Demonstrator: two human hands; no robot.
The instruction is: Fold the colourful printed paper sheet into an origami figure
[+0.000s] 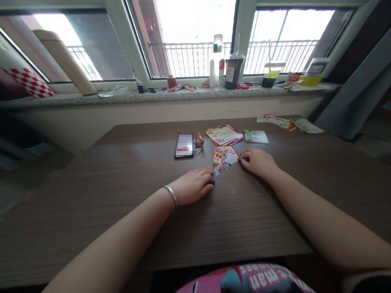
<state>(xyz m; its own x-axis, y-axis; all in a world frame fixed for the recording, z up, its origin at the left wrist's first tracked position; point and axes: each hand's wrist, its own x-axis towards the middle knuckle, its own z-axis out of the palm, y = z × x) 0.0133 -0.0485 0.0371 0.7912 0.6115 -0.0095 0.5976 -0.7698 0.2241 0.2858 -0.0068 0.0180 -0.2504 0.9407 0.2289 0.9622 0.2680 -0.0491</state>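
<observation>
A colourful printed flyer (224, 159), folded into slanting edges, lies on the table between my hands. My left hand (193, 186), with a silver bangle at the wrist, has its fingertips on the flyer's lower left corner. At the right corner, the thumb and fingers of my right hand (258, 162) pinch the paper. Just beyond it is a stack of printed flyers (224, 135). A small folded paper piece (198, 142) in red and blue sits to the left, beside a phone (184, 145) with a lit, blurred screen.
A small pile of green and white cards (255, 136) lies right of the stack. More leaflets (307, 125) are at the table's far right. On the stone windowsill (195, 94) stand a dark drink cup (233, 73), a tall beige cylinder (65, 61) and several small items.
</observation>
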